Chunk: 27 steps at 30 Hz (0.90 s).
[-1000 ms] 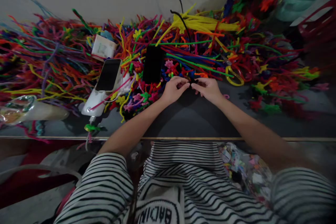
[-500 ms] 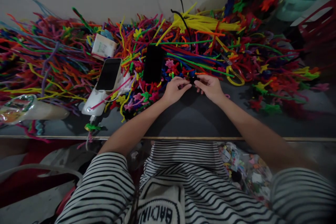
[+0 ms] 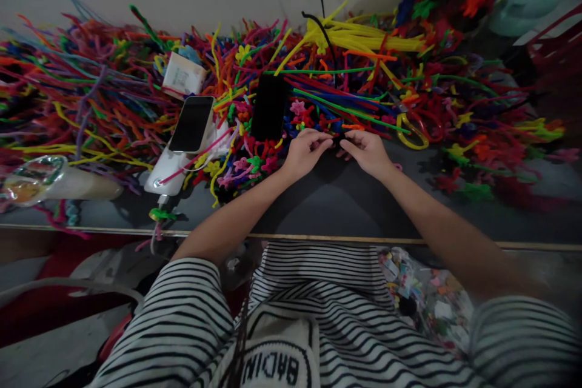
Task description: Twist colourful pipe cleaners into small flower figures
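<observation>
A dark table [image 3: 336, 212] spreads under and around the black phone [image 3: 269, 108], the landmark here. A heap of coloured fuzzy stems [image 3: 113, 91] lies to the phone's left, behind it and to its right. The person's striped shirt [image 3: 364, 309] is well nearer the wearer than the phone, past the table edge; a clear bag of scraps [image 3: 427, 297] sits low, nearer the wearer and to the phone's right. A bundle of yellow stems [image 3: 368, 38] lies behind the phone and to its right. The left hand [image 3: 305, 151] is just to the right of the phone and nearer the wearer; the right hand [image 3: 366, 151] is farther right, facing it. A cup [image 3: 91, 183] lies on its side well left of the phone, and a pale-edged phone [image 3: 193, 123] rests left of it too. Scissors with a yellow handle [image 3: 399, 132] lie to its right, beyond the right hand. Smallest is a dark piece [image 3: 337, 140], right of the phone and slightly nearer the wearer. It sits at the fingertips, between the two hands; each thumb and forefinger pinches narrowly on it. The fingers hide its full shape.
</observation>
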{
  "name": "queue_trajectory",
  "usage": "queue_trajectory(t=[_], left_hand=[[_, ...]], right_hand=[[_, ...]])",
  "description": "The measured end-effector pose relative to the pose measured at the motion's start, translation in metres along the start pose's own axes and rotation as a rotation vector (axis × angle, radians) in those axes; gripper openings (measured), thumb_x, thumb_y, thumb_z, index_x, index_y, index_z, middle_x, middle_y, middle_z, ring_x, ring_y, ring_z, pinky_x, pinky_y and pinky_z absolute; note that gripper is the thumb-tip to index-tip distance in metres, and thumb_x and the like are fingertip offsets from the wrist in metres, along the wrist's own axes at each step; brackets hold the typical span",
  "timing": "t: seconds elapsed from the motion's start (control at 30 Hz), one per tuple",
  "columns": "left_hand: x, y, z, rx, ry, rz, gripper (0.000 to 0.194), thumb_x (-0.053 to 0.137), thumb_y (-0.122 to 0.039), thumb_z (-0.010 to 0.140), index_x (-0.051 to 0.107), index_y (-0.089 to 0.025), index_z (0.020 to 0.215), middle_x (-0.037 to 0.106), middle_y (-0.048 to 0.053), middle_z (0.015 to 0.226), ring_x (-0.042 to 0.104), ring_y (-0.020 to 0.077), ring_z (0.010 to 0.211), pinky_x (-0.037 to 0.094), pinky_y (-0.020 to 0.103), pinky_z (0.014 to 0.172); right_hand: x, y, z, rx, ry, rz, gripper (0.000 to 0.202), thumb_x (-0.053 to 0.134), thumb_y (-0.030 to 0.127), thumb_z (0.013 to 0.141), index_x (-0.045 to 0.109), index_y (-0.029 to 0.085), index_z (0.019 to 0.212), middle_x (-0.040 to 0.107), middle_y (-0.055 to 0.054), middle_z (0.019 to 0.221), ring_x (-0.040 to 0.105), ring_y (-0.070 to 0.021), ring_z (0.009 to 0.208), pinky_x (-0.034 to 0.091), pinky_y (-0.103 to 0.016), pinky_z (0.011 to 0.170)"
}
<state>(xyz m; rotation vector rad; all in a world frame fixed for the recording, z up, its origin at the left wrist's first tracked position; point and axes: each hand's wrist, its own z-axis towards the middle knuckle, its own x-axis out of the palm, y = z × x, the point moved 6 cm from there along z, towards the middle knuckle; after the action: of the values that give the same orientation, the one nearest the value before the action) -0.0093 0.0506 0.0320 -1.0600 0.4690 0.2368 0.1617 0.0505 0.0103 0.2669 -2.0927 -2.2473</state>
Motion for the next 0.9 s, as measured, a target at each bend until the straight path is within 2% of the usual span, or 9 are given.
queue_trajectory(t=[0.1,0.23,0.43,0.67,0.9], left_hand=[[0.002,0.000,0.000,0.007,0.015,-0.054,0.013,0.068,-0.029,0.090,0.078,-0.020,0.093,0.073,0.005,0.092,0.065,0.0150,0.091,0.052,0.028,0.081],[0.004,0.003,0.001,-0.024,0.016,-0.101,0.016,0.069,-0.030,0.090,0.078,-0.020,0.099,0.073,0.005,0.093,0.064,0.0139,0.086,0.051,0.028,0.077],[0.007,0.007,0.002,-0.053,0.045,-0.098,0.012,0.071,-0.030,0.088,0.076,-0.020,0.091,0.072,0.003,0.092,0.062,0.0127,0.080,0.050,0.027,0.074],[0.010,0.005,0.004,-0.027,0.098,-0.110,0.017,0.063,-0.028,0.092,0.073,-0.018,0.082,0.072,0.003,0.084,0.063,0.0156,0.085,0.049,0.029,0.078],[0.012,0.003,0.004,-0.017,0.178,-0.109,0.015,0.062,-0.026,0.092,0.069,-0.018,0.081,0.072,0.005,0.091,0.063,0.0166,0.095,0.049,0.031,0.087]], right_hand=[[0.003,0.001,-0.001,0.010,0.045,0.039,0.044,0.077,0.058,0.075,0.061,0.020,0.089,0.070,-0.003,0.073,0.066,-0.0141,0.057,0.052,-0.026,0.049],[0.003,0.000,0.001,-0.001,0.020,0.056,0.042,0.078,0.056,0.076,0.056,0.022,0.089,0.063,0.002,0.065,0.062,-0.0124,0.052,0.050,-0.025,0.046],[0.002,-0.002,0.001,-0.009,0.014,0.006,0.052,0.080,0.057,0.071,0.065,0.018,0.102,0.065,0.001,0.067,0.061,-0.0112,0.053,0.050,-0.024,0.047],[0.004,0.004,-0.002,-0.022,0.052,-0.057,0.046,0.080,0.056,0.072,0.069,0.017,0.092,0.066,-0.001,0.064,0.059,-0.0103,0.052,0.049,-0.023,0.047],[0.005,0.011,-0.004,-0.032,0.100,-0.109,0.041,0.079,0.051,0.073,0.069,0.015,0.091,0.064,-0.001,0.060,0.061,-0.0129,0.053,0.051,-0.027,0.054]])
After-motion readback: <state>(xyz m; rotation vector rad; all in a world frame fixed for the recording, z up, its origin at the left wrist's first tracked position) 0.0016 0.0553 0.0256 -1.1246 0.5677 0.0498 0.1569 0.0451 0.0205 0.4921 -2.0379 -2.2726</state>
